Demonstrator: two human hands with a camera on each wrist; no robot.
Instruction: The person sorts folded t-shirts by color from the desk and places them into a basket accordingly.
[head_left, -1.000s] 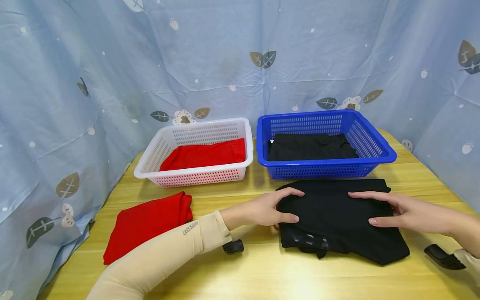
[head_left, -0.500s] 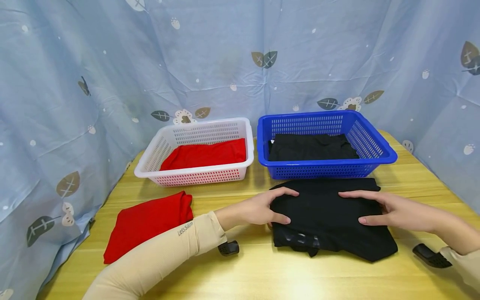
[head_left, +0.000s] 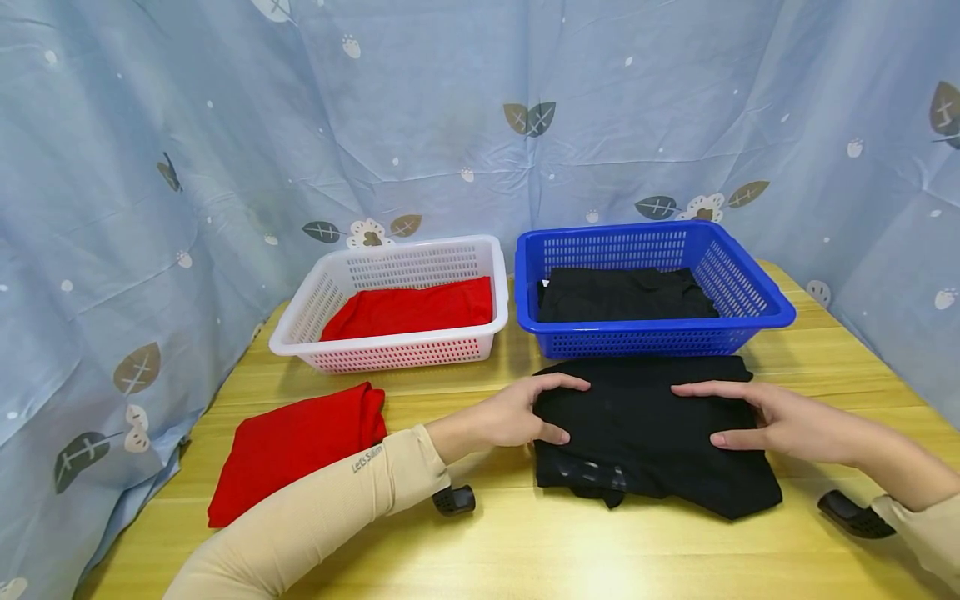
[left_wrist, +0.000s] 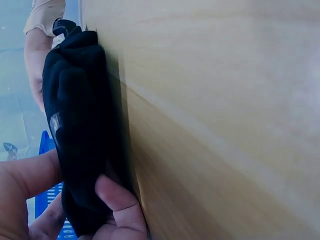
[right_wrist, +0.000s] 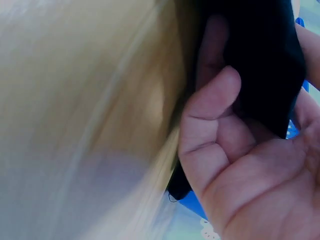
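Observation:
A folded black garment (head_left: pixel 645 425) lies on the table just in front of the blue basket, with small shiny marks near its front left edge. My left hand (head_left: pixel 517 414) grips its left end, thumb and index finger on top; in the left wrist view other fingers (left_wrist: pixel 122 210) curl under the cloth. At the opposite end my right hand (head_left: pixel 787 421) grips it the same way. The right wrist view shows curled fingers (right_wrist: pixel 212 100) beneath the black fabric (right_wrist: pixel 265 60), between it and the wooden surface.
The blue basket (head_left: pixel 652 325) holds folded black cloth (head_left: pixel 622 293). Beside it, a white basket (head_left: pixel 405 337) contains red cloth (head_left: pixel 420 308). A folded red garment (head_left: pixel 300 446) lies at the left of the wooden table (head_left: pixel 525 542). A patterned blue curtain (head_left: pixel 450 108) hangs behind.
The black garment and both hands have shifted left along the table, mostly during the first half second. The baskets and the red garment have stayed in place.

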